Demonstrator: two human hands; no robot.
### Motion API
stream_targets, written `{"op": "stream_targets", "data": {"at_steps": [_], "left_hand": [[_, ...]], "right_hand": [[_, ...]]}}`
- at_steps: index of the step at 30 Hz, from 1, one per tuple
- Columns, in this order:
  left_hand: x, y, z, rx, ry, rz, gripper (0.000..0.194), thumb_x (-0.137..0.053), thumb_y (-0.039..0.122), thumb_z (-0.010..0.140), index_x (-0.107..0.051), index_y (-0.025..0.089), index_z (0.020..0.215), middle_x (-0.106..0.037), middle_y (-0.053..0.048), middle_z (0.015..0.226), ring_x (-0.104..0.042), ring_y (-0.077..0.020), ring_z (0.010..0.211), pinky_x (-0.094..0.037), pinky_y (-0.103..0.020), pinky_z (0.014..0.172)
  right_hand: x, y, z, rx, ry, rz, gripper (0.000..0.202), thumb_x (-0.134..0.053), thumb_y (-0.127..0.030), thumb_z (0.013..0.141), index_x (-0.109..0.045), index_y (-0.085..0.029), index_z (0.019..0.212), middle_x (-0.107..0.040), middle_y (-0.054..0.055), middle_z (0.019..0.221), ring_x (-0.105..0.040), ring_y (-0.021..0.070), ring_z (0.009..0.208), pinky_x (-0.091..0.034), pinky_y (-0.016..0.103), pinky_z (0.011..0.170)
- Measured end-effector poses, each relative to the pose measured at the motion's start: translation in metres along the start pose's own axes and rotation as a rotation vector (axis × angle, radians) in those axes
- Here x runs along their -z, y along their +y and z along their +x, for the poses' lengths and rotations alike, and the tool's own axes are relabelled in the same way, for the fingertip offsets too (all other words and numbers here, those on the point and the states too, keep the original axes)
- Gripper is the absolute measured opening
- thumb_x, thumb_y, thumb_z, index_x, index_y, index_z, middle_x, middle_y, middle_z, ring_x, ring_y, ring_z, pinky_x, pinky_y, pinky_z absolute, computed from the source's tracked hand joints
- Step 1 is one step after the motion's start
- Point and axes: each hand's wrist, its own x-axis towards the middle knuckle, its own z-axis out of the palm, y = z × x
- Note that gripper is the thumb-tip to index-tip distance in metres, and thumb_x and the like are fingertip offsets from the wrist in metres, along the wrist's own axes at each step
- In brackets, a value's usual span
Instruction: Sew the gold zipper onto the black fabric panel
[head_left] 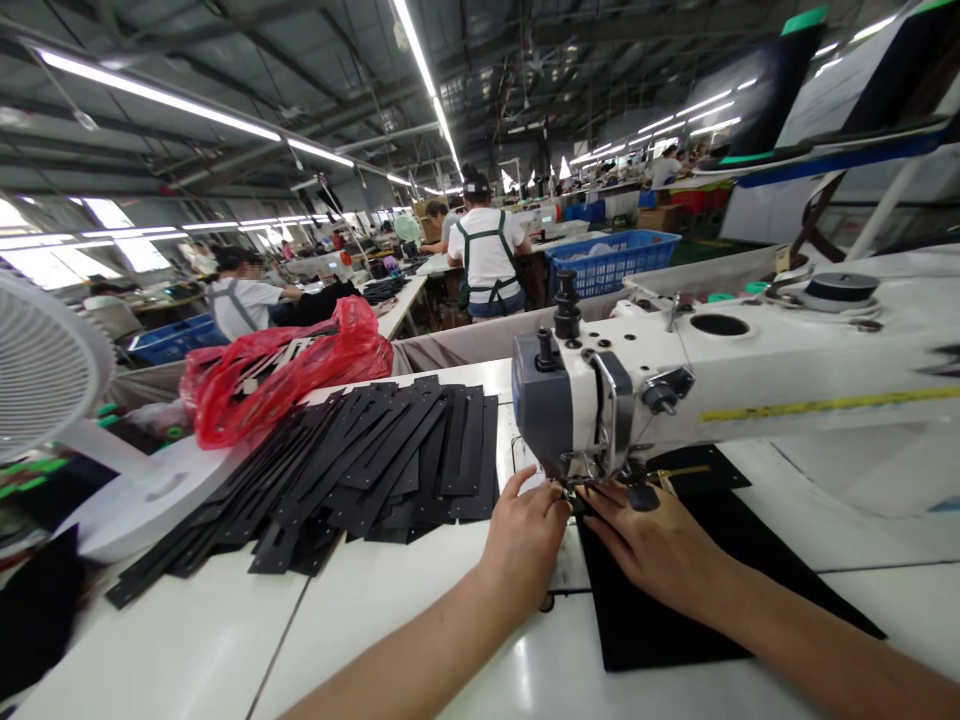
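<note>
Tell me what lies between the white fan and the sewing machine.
In the head view, a spread pile of black strips and a red plastic bag lie between the fan and the sewing machine.

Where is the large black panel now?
In the head view, the large black panel lies right of centre, partly under the right hand, near the sewing machine.

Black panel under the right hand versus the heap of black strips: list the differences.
The black panel is one broad piece; the black strips are many and narrow.
The panel lies flat, partly covered by the right hand; the strips overlap in a heap.
Both are black and lie on the white tabletop.
</note>
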Motion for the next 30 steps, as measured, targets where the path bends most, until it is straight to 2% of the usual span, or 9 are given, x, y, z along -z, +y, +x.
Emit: {"op": "stream_targets", "data": {"at_steps": [7,12,17,19,24,27,30], "left_hand": [[-0.002,0.000,0.001,0.035,0.003,0.003,0.013,-0.047,0.008,0.085,-0.058,0.016,0.083,-0.068,-0.003,0.086,-0.064,-0.0142,0.079,-0.042,-0.038,0.096],[-0.004,-0.001,-0.001,0.022,0.037,-0.010,0.013,-0.047,0.008,0.085,-0.057,0.015,0.080,-0.068,-0.004,0.090,-0.064,-0.0148,0.086,-0.043,-0.035,0.095],[-0.002,0.001,-0.006,0.024,-0.027,-0.051,0.009,-0.050,0.010,0.084,-0.058,0.015,0.084,-0.067,-0.006,0.093,-0.062,-0.0167,0.093,-0.043,-0.037,0.096],[-0.001,0.001,-0.005,0.030,-0.036,-0.065,0.008,-0.051,0.012,0.084,-0.058,0.015,0.084,-0.067,-0.006,0.091,-0.062,-0.0164,0.091,-0.046,-0.035,0.092],[-0.004,0.000,0.000,0.061,0.025,-0.073,0.012,-0.050,0.012,0.086,-0.060,0.016,0.080,-0.068,-0.005,0.087,-0.064,-0.0158,0.084,-0.050,-0.032,0.083],[-0.001,-0.001,0.000,0.120,0.037,-0.130,0.010,-0.053,0.013,0.085,-0.061,0.017,0.081,-0.068,-0.005,0.090,-0.063,-0.0169,0.085,-0.050,-0.034,0.081],[0.015,0.005,-0.009,0.247,0.001,-0.192,0.017,-0.054,0.014,0.082,-0.061,0.018,0.097,-0.064,-0.008,0.104,-0.059,-0.0207,0.096,-0.049,-0.039,0.084]], "right_hand": [[-0.002,0.003,0.000,0.020,0.057,-0.010,0.027,-0.046,-0.019,0.087,-0.059,-0.020,0.111,-0.065,0.006,0.105,-0.059,0.0214,0.097,-0.044,0.038,0.091],[-0.003,0.002,0.000,0.000,0.059,0.007,0.026,-0.047,-0.018,0.086,-0.060,-0.020,0.108,-0.065,0.006,0.106,-0.058,0.0209,0.099,-0.044,0.037,0.092],[-0.004,0.001,-0.003,-0.007,0.056,0.008,0.026,-0.046,-0.019,0.086,-0.059,-0.020,0.109,-0.064,0.007,0.109,-0.057,0.0215,0.102,-0.045,0.037,0.092],[-0.004,0.002,-0.003,0.004,0.050,0.000,0.027,-0.046,-0.020,0.087,-0.059,-0.020,0.111,-0.064,0.007,0.107,-0.058,0.0214,0.101,-0.045,0.037,0.092],[-0.007,0.005,-0.001,0.008,0.034,-0.042,0.023,-0.045,-0.022,0.088,-0.059,-0.018,0.107,-0.064,0.009,0.106,-0.057,0.0229,0.101,-0.044,0.040,0.092],[-0.010,0.006,-0.003,-0.033,0.066,-0.152,0.033,-0.049,-0.034,0.087,-0.057,-0.013,0.111,-0.063,0.014,0.107,-0.056,0.0280,0.103,-0.042,0.048,0.093],[-0.010,0.001,-0.016,-0.073,0.088,-0.281,0.060,-0.049,-0.054,0.083,-0.050,-0.006,0.120,-0.058,0.021,0.116,-0.048,0.0342,0.115,-0.034,0.056,0.099]]}}
